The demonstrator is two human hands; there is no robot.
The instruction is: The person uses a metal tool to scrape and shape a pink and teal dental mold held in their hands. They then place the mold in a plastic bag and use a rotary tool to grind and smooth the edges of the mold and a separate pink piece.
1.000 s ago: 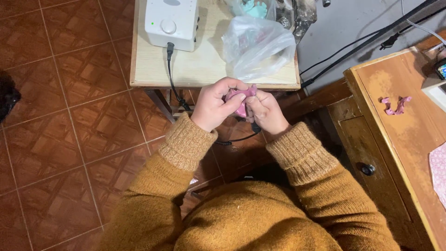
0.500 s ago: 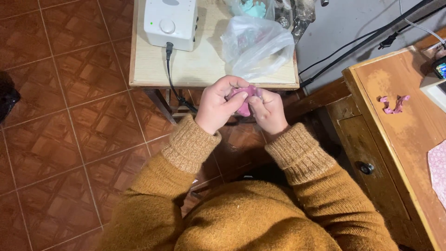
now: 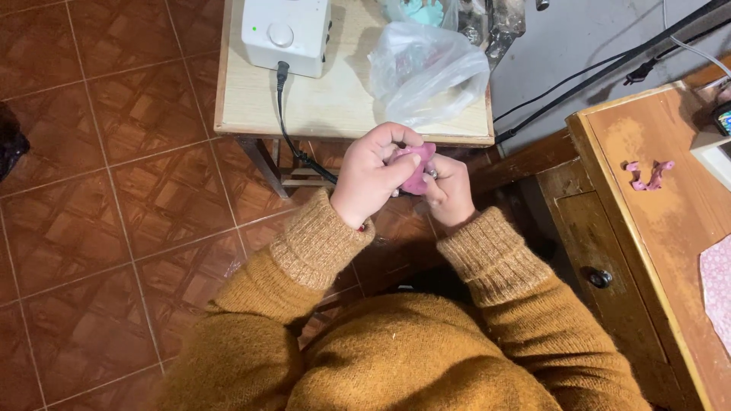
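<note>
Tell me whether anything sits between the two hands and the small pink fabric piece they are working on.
Nothing visible does. The left hand and right hand both grip the small pink fabric piece directly, in the air just in front of the light wooden table. The clear plastic bag lies apart on that table.

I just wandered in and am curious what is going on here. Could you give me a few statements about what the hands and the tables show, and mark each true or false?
1. Both hands hold a small pink piece between them. True; the left hand and right hand meet around it.
2. The white box on the light table has a black cable plugged in. True.
3. The clear plastic bag lies on the floor. False; it sits on the light table.
4. The person wears blue sleeves. False; the sweater is mustard yellow.
5. The wooden desk at the right carries small pink bits. True.
</note>
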